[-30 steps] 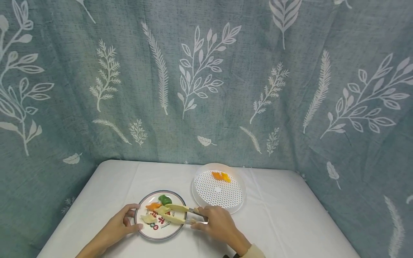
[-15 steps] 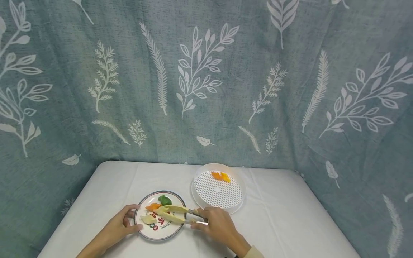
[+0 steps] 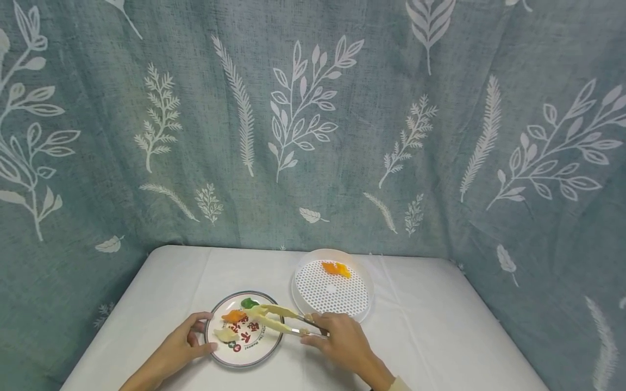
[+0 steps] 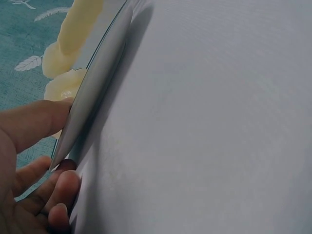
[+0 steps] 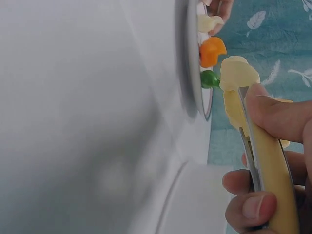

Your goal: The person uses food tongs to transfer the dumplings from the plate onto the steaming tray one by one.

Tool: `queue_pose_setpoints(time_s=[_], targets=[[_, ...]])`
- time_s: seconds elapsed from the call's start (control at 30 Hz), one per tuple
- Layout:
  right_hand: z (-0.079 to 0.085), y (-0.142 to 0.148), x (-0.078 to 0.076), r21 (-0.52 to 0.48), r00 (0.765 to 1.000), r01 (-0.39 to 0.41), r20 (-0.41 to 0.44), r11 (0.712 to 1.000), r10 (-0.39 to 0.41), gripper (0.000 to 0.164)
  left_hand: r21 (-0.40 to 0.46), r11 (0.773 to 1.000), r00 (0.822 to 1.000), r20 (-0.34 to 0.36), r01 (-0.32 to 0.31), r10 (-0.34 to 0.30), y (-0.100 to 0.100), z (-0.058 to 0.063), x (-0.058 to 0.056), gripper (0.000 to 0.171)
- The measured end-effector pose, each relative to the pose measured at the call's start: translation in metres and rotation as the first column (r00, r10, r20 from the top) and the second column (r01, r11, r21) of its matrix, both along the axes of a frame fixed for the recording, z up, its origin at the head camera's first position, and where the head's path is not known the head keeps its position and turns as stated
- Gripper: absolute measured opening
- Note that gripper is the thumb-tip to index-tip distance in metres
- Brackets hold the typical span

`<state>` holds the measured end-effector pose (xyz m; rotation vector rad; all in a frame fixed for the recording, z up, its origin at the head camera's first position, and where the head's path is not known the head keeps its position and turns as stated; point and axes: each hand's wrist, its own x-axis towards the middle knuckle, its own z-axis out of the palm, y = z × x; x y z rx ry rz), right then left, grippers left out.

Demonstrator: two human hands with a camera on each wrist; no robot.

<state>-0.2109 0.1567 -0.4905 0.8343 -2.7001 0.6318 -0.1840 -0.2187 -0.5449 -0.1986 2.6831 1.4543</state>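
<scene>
Well, my right hand [image 3: 342, 339] grips the tongs [image 3: 277, 326], which hold a cream piece [image 3: 255, 311] above the plate [image 3: 259, 347]. My left hand [image 3: 181, 342] pinches the plate's left rim. On the plate lie an orange piece [image 3: 234, 316], a green piece [image 3: 248, 302] and a pale piece [image 3: 226, 335]. Farther right, the round strainer [image 3: 337, 301] carries two bright bits [image 3: 330, 268].

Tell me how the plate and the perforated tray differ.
The plate has a dark-lined rim and red printing inside; the perforated tray is plain white with many small holes. The left hand holds the plate by its edge, while neither hand holds the perforated tray. The plate sits nearer the person; the perforated tray sits farther back, to the right. Both are round and bear coloured pieces.
</scene>
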Motion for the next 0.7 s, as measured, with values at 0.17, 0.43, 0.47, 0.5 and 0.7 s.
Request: queue_pose_setpoints(time_s=[0.17, 0.43, 0.47, 0.5, 0.7], targets=[[0.006, 0.009, -0.003, -0.017, 0.999, 0.045, 0.029, 0.999, -0.044, 0.054, -0.017, 1.0, 1.0, 0.006, 0.002, -0.002, 0.001, 0.001, -0.001, 0.088], [0.01, 0.027, -0.008, -0.056, 0.994, 0.103, 0.035, 0.993, -0.101, 0.057, -0.034, 0.999, 1.0, 0.027, -0.001, 0.002, 0.002, 0.003, 0.0, 0.09], [0.011, 0.03, -0.009, -0.051, 0.993, 0.114, 0.039, 0.992, -0.112, 0.057, -0.035, 0.999, 1.0, 0.028, 0.0, 0.001, 0.003, 0.003, 0.0, 0.09], [0.011, 0.033, -0.01, -0.05, 0.992, 0.124, 0.044, 0.991, -0.122, 0.057, -0.037, 0.999, 1.0, 0.027, 0.002, -0.001, 0.003, 0.003, 0.0, 0.09], [0.016, 0.048, -0.016, -0.041, 0.983, 0.182, 0.038, 0.983, -0.18, 0.055, -0.044, 0.999, 1.0, 0.02, 0.0, 0.001, 0.003, 0.003, -0.001, 0.088]])
